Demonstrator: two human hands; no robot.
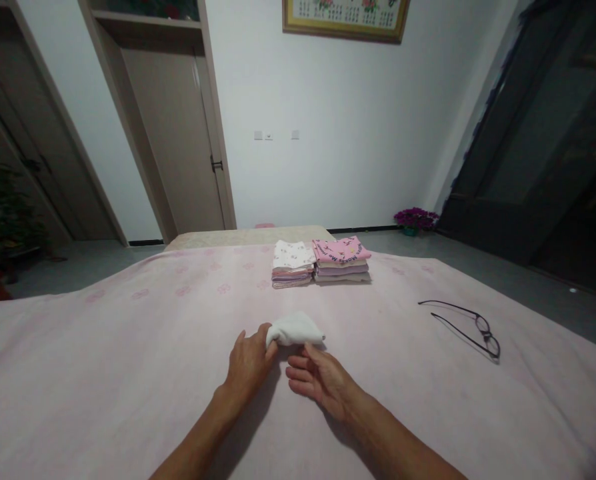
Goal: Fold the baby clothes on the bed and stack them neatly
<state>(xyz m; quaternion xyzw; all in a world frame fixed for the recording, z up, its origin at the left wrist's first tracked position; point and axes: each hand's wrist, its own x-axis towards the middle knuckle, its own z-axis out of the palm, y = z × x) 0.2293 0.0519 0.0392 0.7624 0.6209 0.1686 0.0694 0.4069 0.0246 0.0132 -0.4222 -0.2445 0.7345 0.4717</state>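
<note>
A small white folded cloth (pixel 297 329) is just above the pink covered surface in the middle of the view. My left hand (pixel 251 360) pinches its left end between thumb and fingers. Beside its lower right edge is my right hand (pixel 323 381), palm turned inward and fingers apart; the fingertips are close to the cloth, and I cannot tell whether they touch it. Beyond the hands stand two neat stacks of folded cloths: one topped by a white patterned cloth (pixel 294 255), the other by a pink printed cloth (pixel 342 250).
A pink flowered cover (pixel 143 353) spreads over the wide surface. Black-framed glasses (pixel 483 333) lie on it at the right with their arms unfolded. Past the far edge are a beige surface (pixel 218 238), a door (pixel 178 133) and purple flowers (pixel 415 219) on the floor.
</note>
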